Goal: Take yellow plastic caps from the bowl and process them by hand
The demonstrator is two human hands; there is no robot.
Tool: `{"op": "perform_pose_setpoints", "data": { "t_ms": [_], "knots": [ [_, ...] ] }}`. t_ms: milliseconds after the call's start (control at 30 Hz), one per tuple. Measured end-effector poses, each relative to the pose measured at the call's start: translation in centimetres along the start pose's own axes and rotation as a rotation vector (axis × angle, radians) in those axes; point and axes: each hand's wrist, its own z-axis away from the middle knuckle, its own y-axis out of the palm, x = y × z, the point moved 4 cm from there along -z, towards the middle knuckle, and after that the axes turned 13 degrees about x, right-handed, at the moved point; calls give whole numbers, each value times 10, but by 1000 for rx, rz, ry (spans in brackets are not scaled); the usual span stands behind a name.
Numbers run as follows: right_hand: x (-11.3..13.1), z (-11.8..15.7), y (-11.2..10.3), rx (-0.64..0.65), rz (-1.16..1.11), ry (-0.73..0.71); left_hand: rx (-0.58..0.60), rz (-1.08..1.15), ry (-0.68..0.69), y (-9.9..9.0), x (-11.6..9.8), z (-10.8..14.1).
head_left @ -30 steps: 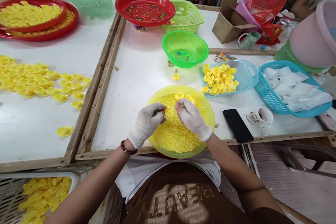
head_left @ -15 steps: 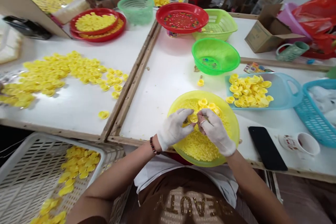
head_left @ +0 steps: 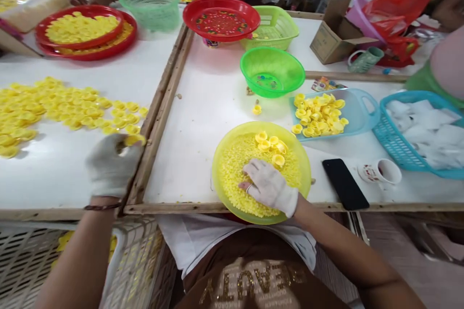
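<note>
Left fingers pinch piece; right fingers touch pellets

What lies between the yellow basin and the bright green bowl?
The head view shows one small yellow cup there, with a tiny brown piece beside it, towards the bowl.

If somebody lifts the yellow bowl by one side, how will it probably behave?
The yellow bowl looks like thin plastic, so its rim may flex slightly. Packed with many small yellow beads, it is probably heavier than it looks. Lifted unevenly, it could tip, and the loose beads and cups would likely slide.
</note>
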Motion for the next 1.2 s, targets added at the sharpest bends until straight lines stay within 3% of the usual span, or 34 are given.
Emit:
{"op": "perform_pose_setpoints", "data": {
  "t_ms": [33, 133, 200, 267, 333, 433, 533, 600, 667, 733, 800, 867, 1000, 1200],
  "knots": [
    [3, 0, 4, 37, -2, -11, 1, -83, -81, -3, 27, -6],
    [4, 1, 10, 84, -106, -33, 33, -120, -125, -5, 86, -18],
    [-1, 0, 8, 56, -348, -43, 97, -90, -88, -3, 104, -20],
    [-12, 0, 4, -11, -765, -13, 88, -47, -24, -3, 101, -21],
    [-27, 0, 1, -86, -1280, 21, -18, -15, 24, -6, 75, -19],
    [-44, 2, -7, -199, -1910, 1, -102, -55, 77, 5, -2, -15],
    [-54, 3, -12, -242, -2167, -29, 95, -19, 379, 48, -114, -7],
    [-56, 3, -13, -240, -2192, -52, 323, 83, 570, 86, -185, 1],
    [-57, 5, -13, -264, -2170, -74, 515, 61, 625, 121, -237, 9],
    [-57, 6, -12, -306, -2142, -76, 576, 47, 638, 144, -269, 13],
    [-58, 8, -11, -355, -2120, -67, 592, 39, 641, 155, -284, 15],
    [-59, 9, -10, -391, -2097, -53, 611, 25, 645, 157, -286, 16],
    [-58, 9, -15, -475, -2018, -33, 660, 1, 625, 144, -267, 23],
    [-39, -9, -40, -662, -1876, -121, 752, 223, 474, 128, -240, 58]
  ]
}}
